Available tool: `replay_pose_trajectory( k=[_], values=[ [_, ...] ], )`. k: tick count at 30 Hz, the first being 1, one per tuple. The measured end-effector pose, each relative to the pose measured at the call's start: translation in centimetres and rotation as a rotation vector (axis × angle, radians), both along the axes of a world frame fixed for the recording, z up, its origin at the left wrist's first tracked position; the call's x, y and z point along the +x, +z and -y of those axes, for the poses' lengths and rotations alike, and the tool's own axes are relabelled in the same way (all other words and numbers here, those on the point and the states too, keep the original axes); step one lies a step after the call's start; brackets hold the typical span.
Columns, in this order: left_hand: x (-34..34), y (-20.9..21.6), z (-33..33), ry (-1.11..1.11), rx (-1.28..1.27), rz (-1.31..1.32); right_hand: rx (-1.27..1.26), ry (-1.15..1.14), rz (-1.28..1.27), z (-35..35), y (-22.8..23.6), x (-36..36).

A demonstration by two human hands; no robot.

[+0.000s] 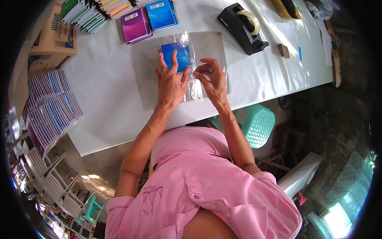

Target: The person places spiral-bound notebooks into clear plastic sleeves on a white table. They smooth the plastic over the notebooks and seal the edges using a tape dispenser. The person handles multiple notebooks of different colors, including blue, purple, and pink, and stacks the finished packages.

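A small blue spiral notebook [181,53] lies on the table inside or under clear plastic wrap [195,89]; which of the two I cannot tell. My left hand [171,87] rests over the lower left of the notebook, fingers stretched out and apart, its thumb beside the gathered plastic. Just right of it, my right hand [215,81] pinches the plastic close to the notebook's lower right corner, thumb and forefinger together. Beneath both hands is a greyish see-through sheet [145,85], flat on the white tabletop [105,103].
A black tape dispenser [242,32] with a clear roll stands at the back right, near a small brown block [283,51]. Purple notebooks [135,26] and blue notebooks [161,15] lie behind. Stacked notebooks [53,109] and a cardboard box [53,40] are left; a green stool [258,125] is below.
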State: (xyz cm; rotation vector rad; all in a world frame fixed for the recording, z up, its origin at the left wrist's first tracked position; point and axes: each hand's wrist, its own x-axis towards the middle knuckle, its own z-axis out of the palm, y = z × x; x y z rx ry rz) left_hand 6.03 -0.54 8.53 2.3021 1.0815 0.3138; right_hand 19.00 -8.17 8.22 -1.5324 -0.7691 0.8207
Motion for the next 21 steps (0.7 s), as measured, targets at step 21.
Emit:
replay_pose_trajectory(
  k=[21],
  values=[
    [-0.1, -1.5, 2.1, 0.198, 0.089, 0.114, -0.368, -0.066, 0.763, -1.6, -4.8, 8.0]
  ],
)
